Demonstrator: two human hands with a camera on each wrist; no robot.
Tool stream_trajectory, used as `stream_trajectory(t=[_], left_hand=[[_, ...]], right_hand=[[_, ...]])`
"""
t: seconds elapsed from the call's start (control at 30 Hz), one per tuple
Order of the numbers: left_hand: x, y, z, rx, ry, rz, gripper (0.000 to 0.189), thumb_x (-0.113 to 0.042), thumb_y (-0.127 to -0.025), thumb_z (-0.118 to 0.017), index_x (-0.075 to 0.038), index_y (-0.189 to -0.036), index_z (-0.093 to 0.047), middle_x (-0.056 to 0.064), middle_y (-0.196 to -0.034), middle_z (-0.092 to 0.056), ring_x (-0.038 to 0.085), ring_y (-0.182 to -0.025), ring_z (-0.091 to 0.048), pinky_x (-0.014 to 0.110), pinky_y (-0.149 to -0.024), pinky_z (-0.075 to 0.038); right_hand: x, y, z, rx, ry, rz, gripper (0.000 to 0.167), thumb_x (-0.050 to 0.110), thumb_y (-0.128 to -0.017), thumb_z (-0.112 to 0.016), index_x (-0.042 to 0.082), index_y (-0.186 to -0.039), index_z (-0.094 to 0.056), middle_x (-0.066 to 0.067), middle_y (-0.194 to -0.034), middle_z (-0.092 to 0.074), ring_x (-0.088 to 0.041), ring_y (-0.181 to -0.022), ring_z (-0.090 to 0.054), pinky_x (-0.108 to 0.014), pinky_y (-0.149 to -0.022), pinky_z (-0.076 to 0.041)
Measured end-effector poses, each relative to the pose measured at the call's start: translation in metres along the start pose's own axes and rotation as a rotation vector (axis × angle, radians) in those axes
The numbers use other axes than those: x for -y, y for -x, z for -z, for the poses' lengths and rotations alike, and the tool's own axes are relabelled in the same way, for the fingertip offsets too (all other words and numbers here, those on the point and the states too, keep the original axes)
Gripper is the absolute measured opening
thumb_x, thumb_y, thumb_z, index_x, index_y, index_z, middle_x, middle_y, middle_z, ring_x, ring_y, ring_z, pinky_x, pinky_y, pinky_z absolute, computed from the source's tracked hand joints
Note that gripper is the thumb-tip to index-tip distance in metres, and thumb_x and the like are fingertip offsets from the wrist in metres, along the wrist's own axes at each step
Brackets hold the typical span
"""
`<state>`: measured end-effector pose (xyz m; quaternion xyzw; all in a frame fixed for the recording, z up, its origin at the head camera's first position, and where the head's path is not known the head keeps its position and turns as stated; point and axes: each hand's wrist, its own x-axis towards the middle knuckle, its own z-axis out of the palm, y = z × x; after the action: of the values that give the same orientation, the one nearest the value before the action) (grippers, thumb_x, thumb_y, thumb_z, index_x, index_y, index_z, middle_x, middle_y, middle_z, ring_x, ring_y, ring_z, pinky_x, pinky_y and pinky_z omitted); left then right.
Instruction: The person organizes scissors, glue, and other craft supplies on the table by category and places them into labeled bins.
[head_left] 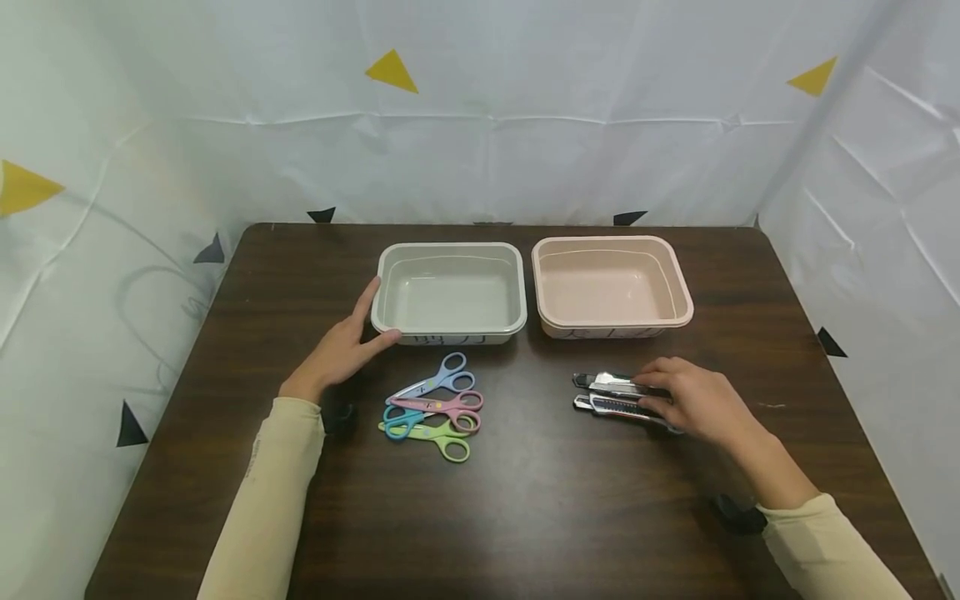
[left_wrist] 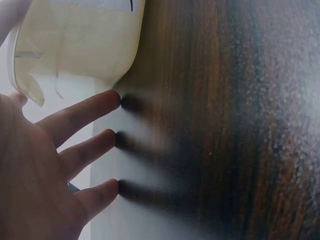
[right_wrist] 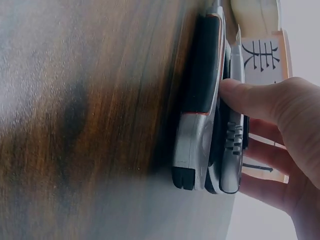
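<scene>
My left hand [head_left: 336, 354] is spread at the left end of a grey-green plastic tub [head_left: 457, 300]. Its thumb and index finger touch the tub near the rim, while the other fingertips stand on the table in the left wrist view. On the right, my right hand [head_left: 697, 400] pinches a silver utility knife [right_wrist: 232, 145] between thumb and fingers. Close beside it is another utility knife with a black grip [right_wrist: 197, 75]. Both lie side by side in front of the pink tub [head_left: 615, 287]; the hand covers their right ends in the head view.
Between the hands lies a loose pile of scissors: blue [head_left: 457, 379], pink [head_left: 450, 406], turquoise [head_left: 397, 425] and green [head_left: 442, 435]. They sit on the dark wooden table [head_left: 525, 517] in front of the grey-green tub. White sheeting [head_left: 487, 167] stands behind the table and at its sides.
</scene>
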<state>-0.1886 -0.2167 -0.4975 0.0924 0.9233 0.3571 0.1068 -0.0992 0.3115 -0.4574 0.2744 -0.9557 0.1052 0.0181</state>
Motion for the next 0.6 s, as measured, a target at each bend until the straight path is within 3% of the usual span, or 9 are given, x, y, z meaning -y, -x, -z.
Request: stream_trajectory(t=[0.43,0.6], left_hand=[[-0.001,0.0,0.001,-0.006,0.001,-0.005,0.089,-0.073,-0.085,-0.054,-0.063,-0.145,0.01,0.009,-0.161,-0.022,0.043,-0.139,-0.033,0.071,-0.1,-0.031],[-0.003,0.002,0.001,-0.004,0.0,-0.004,0.09,-0.072,-0.086,-0.054,-0.06,-0.147,0.011,0.009,-0.161,-0.022,0.044,-0.139,-0.032,0.071,-0.1,-0.03]], right_hand=[[0.004,-0.001,0.006,-0.015,0.005,0.018,0.028,0.022,-0.08,-0.081,0.013,-0.106,-0.075,0.0,-0.105,-0.068,-0.02,-0.094,-0.066,-0.046,-0.066,-0.055],[0.006,-0.008,0.016,-0.019,-0.009,0.04,0.027,0.02,-0.081,-0.081,0.014,-0.106,-0.075,0.002,-0.101,-0.069,-0.018,-0.087,-0.067,-0.044,-0.064,-0.055]])
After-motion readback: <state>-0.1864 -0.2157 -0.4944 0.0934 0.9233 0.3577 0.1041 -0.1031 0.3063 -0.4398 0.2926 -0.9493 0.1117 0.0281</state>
